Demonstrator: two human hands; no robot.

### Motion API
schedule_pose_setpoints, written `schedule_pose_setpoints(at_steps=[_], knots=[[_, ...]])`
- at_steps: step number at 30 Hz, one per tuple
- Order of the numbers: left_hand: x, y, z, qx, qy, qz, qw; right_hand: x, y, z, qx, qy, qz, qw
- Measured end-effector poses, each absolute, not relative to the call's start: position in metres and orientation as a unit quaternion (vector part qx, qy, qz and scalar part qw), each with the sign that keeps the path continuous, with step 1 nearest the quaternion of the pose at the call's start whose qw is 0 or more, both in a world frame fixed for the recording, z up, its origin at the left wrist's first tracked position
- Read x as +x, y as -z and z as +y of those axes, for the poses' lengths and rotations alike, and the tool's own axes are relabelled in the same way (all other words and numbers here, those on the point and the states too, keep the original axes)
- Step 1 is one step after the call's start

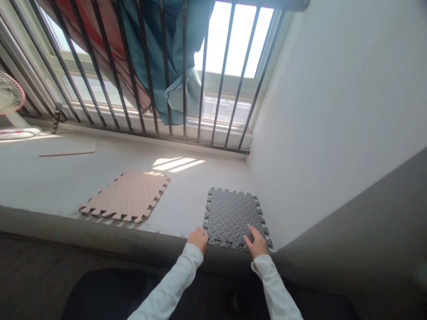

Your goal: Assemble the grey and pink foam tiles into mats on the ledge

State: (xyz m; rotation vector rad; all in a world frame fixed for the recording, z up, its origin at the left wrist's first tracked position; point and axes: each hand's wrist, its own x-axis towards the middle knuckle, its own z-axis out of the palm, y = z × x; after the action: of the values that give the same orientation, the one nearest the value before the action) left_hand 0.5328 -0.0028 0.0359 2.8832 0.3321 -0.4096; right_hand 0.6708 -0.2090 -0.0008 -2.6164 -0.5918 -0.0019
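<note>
A grey foam mat tile (pixel 231 218) lies at the near edge of a ledge (pixel 43 178), toward the right corner by a white wall (pixel 333 111). The left hand (pixel 198 238), curled, sits against its near-left corner, grip unclear; the right hand (pixel 257 243) rests open fingers on top. The tile looks light and bendy, best taken by its toothed edges. A pink tile (pixel 125 195) lies to the left.
</note>
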Motion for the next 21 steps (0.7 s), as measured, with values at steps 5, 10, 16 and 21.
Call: schedule_pose_setpoints(at_steps=[5, 10, 16, 21], knots=[[0.543, -0.029, -0.005, 0.981, 0.126, 0.112, 0.092, 0.592, 0.023, -0.270, -0.910, 0.074, -0.236, 0.332], [0.551, -0.037, 0.008, 0.991, 0.096, 0.044, 0.080, 0.559, 0.033, -0.309, -0.918, 0.093, -0.220, 0.317], [0.550, -0.092, 0.065, 0.999, -0.016, 0.039, -0.006, 0.559, 0.045, -0.319, -0.918, 0.068, -0.252, 0.298], [0.520, -0.144, 0.158, 0.991, -0.057, 0.095, -0.075, 0.557, 0.051, -0.309, -0.908, 0.056, -0.266, 0.319]])
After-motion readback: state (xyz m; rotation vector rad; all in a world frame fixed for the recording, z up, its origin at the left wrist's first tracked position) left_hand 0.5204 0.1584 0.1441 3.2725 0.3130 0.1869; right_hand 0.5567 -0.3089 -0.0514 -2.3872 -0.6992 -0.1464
